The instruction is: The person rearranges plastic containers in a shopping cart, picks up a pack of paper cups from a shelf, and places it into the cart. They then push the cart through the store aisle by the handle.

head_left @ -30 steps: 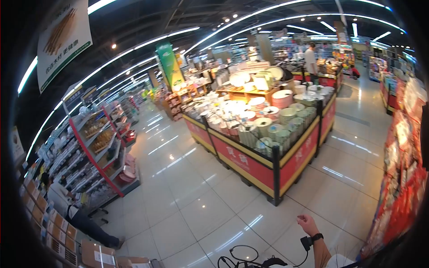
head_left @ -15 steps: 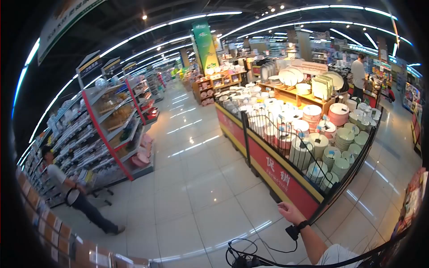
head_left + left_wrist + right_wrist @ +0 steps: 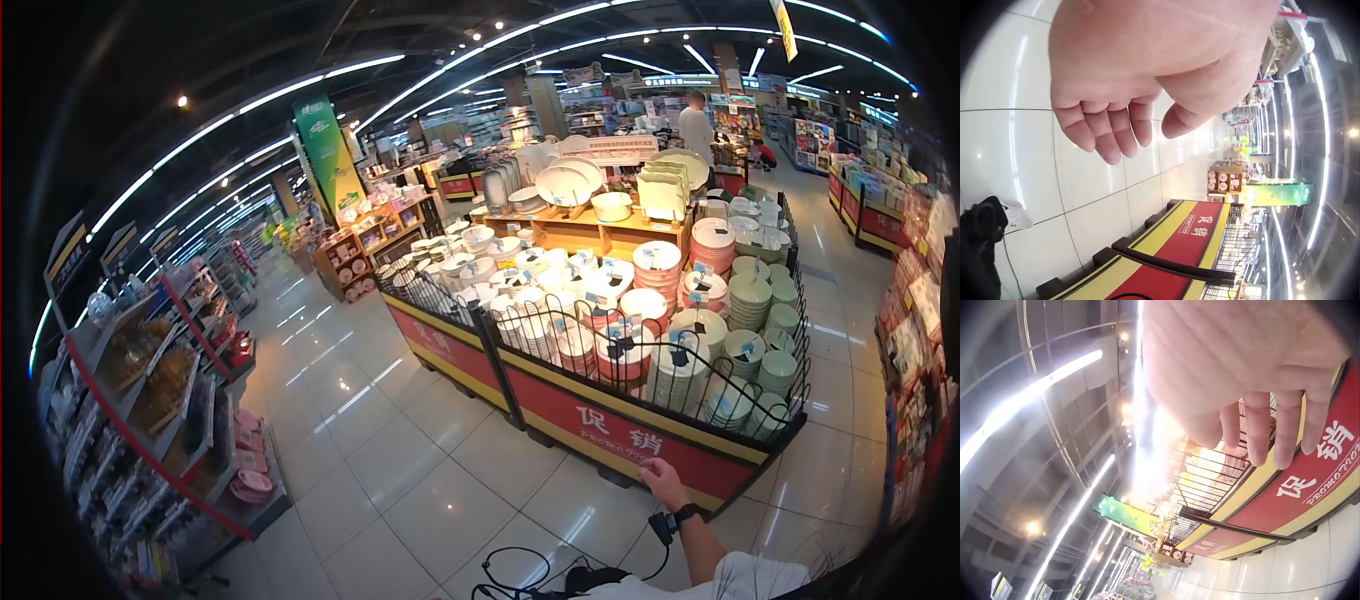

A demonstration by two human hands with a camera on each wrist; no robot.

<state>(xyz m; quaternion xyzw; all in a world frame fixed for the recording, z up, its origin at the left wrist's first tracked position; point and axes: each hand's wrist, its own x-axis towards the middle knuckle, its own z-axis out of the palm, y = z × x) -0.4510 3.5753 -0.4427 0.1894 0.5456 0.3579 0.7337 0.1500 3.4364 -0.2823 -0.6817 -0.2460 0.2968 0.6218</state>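
In the head view one hand, with a black band at its wrist, hangs in front of the red and yellow side of a display bin. The left wrist view shows my left hand with loosely bent fingers, holding nothing, over the tiled floor. My right hand fills the top of the right wrist view, its fingers extended and relaxed, nothing in them, with the bin's red panel behind. My left hand does not show in the head view. Stacked bowls and plates stand in the bin.
Shelves line the left side, with a tiled aisle between them and the bin. A person stands beyond the bin. A green banner rises behind. Packaged goods hang at the right. Black cables lie near my body.
The head view has swung, first left and then right, and the bin now looks closer. The person at the left has gone out of view. The visible hand stays low and empty.
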